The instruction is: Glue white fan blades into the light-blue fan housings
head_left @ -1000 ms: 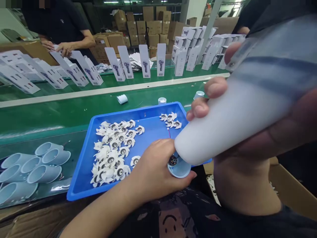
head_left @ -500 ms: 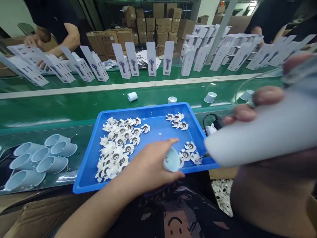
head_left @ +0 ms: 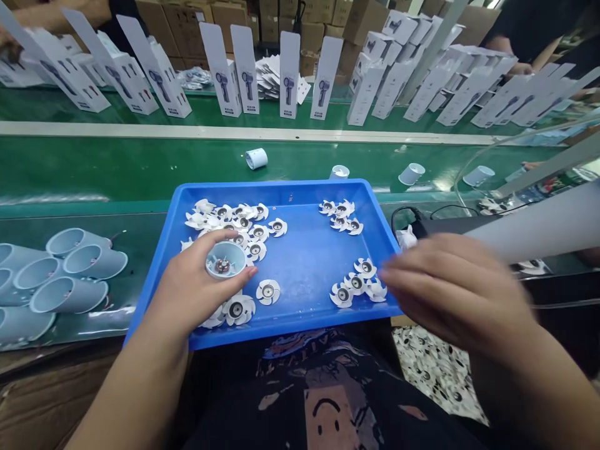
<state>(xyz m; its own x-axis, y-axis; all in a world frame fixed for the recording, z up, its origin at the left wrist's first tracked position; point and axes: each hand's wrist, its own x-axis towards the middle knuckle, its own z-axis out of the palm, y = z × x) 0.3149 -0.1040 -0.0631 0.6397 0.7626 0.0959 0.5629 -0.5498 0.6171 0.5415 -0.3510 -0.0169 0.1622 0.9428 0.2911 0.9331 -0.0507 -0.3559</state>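
Observation:
My left hand [head_left: 199, 281] holds a light blue cup-shaped housing [head_left: 237, 255] with its open end toward me, over the left side of a blue tray [head_left: 309, 322]. Copper-coloured motor parts [head_left: 222, 266] show inside the cup. White fan blades [head_left: 255, 251] lie heaped around and under that hand; a single fan blade [head_left: 267, 292] sits just to its right. My right hand [head_left: 450, 287] hangs over the tray's right rim, blurred, with its fingers bent downward. Close to its fingertips are several fan blades [head_left: 356, 283]. Whether it pinches anything cannot be seen.
More blue housings [head_left: 70, 294] lie at left. A pale tube [head_left: 553, 219] juts in from the right. Loose housings [head_left: 256, 159] rest on the green conveyor [head_left: 201, 162], with white boxes [head_left: 288, 75] behind. A bin of fan blades [head_left: 435, 369] is below right. Co-workers' arms [head_left: 520, 62] show across.
My left hand has moved left with the housing, whose open end now faces me. My right hand has come away from the pale tube and dropped toward the tray's right side.

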